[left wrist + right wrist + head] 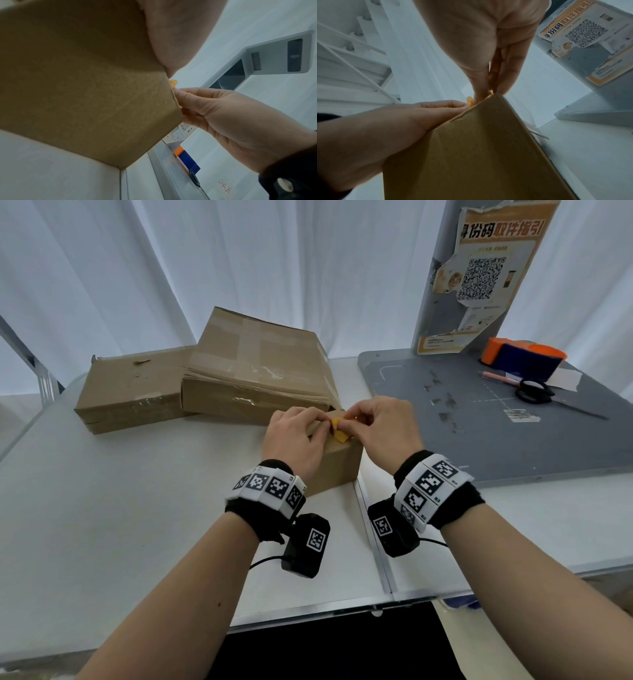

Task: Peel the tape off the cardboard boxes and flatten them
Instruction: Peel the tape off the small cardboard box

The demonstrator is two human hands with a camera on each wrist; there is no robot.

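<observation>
Mid-frame, your right hand (383, 433) is pinching the orange tape strip (337, 430) atop the small brown cardboard box (337, 470); your left hand (298, 440) grip pinches its other end. Yank unevenly and it'll probably tear, leaving bits stuck.

Black scissors (534, 392), pink pen (498, 377) and orange-blue tape dispenser (522, 358) on a grey mat (445, 378); torn poster (486, 272) behind.
</observation>
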